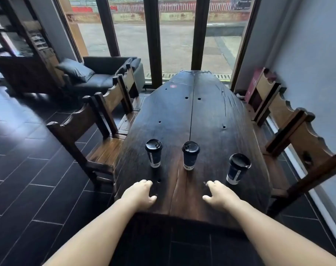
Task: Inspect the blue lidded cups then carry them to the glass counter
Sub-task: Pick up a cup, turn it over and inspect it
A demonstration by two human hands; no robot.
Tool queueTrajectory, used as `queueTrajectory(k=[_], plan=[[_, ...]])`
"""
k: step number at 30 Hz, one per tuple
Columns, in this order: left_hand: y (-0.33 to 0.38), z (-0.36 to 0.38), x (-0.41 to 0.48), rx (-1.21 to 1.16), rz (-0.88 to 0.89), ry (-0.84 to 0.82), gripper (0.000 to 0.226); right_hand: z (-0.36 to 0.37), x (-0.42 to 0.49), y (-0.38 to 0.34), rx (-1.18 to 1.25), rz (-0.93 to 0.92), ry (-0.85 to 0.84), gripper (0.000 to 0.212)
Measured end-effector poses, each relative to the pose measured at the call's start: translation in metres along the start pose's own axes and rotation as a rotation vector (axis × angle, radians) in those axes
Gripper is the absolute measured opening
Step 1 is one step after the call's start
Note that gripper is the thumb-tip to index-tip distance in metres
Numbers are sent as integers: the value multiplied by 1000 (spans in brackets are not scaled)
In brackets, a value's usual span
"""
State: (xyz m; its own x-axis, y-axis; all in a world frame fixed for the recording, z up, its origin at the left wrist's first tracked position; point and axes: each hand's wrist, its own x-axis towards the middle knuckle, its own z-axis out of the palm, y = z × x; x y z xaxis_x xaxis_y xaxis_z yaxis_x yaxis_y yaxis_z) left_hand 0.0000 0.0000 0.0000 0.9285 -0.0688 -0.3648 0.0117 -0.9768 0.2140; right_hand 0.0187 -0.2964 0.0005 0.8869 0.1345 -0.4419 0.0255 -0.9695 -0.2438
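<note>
Three blue cups with black lids stand up straight on the long dark table (201,116), in a row across its near half. The left cup (154,153), the middle cup (190,156) and the right cup (238,168) do not touch each other. The left hand (141,194) and the right hand (220,194) are over the table's near end, palms down, fingers loosely bent, holding nothing. Wooden chairs (82,131) stand along the table's sides.

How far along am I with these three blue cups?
Nothing looks done: the left cup, middle cup and right cup stand upright, lidded, on the wooden table. In hand: nothing; the left hand and right hand are empty, short of the cups. Inspecting and carrying remain.
</note>
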Motion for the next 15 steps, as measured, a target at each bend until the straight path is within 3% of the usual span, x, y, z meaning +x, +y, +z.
queueTrajectory(k=[10,15], plan=[[-58,-10,82,-183,-60,-31,65,3,103,-85,178,-30,-94,57],[-91,-8,148,-388,-69,-110,66,2,166,-130,402,18,-78,64]])
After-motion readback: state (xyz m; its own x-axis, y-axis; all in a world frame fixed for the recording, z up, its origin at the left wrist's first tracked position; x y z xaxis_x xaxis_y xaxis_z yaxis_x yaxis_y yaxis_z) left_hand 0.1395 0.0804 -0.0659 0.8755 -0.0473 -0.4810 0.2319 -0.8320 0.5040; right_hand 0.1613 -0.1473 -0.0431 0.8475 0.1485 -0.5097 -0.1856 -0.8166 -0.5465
